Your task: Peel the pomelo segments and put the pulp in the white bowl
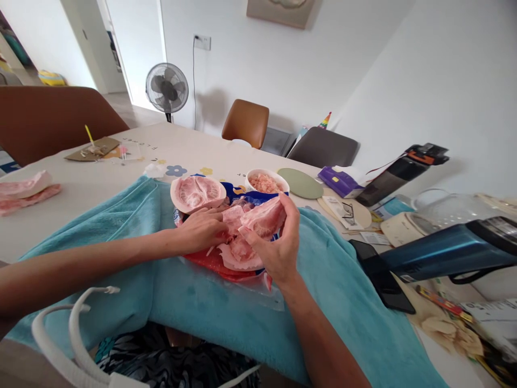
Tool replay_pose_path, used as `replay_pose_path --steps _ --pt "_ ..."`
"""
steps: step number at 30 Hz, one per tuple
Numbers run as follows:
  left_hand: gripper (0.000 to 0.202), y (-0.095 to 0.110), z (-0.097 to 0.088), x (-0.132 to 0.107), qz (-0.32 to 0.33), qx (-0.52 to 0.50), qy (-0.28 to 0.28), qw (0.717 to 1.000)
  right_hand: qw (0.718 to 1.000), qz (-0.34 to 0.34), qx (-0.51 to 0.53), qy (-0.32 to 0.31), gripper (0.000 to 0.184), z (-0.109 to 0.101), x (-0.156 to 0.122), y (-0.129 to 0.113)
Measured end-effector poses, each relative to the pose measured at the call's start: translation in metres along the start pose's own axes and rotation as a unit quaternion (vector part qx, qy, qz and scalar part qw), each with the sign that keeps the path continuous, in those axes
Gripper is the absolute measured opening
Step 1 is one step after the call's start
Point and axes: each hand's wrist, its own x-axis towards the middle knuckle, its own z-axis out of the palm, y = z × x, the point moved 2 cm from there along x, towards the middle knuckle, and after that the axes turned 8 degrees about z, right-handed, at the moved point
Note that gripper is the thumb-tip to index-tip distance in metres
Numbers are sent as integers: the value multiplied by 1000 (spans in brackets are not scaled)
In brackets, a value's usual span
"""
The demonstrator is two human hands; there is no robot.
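Observation:
My right hand (pixel 278 248) grips a pomelo wedge (pixel 264 218) between thumb and fingers, its pink flesh and white pith showing. Beside it, my left hand (pixel 205 229) has curled fingers with the tips in the pink pomelo flesh (pixel 233 220); exactly what they pinch is partly hidden. A cut pomelo half (pixel 197 194) rests behind my left hand. Below the wedge lies a piece of pomelo peel (pixel 240 257). All this sits on a red and blue plastic bag (pixel 210 264). Behind stands a white bowl (pixel 247 182) holding peeled pulp (pixel 265 182).
A teal towel (pixel 194 307) covers the table's near side. Pomelo peel (pixel 28 188) lies far left. At right are a green round mat (pixel 301 183), a phone (pixel 382 277), a blue bottle (pixel 440 250), a dark bottle (pixel 393 175) and eyeglasses (pixel 348 213). White cables (pixel 75 328) hang in front.

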Motion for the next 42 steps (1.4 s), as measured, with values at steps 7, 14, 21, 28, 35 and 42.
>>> replay_pose_path --steps 7,14,21,28,35,42 --pt "22 0 4 -11 0 23 57 998 1000 -9 -2 -3 83 -2 -1 -4" --pt "33 15 -2 -36 94 121 1 988 1000 -21 -2 -4 82 -1 -1 -5" --pt "40 26 -12 -52 112 28 -4 993 1000 -19 -4 -8 82 0 -1 -3" --pt "27 18 -25 -42 60 -22 38 997 1000 -20 5 -11 81 0 -1 -3" --pt "19 8 -32 -30 21 -186 -22 982 1000 -25 -4 -12 82 -1 -2 -2" --pt "23 -5 -25 -13 -32 -47 73 996 999 -26 -10 -20 83 0 -3 -2"
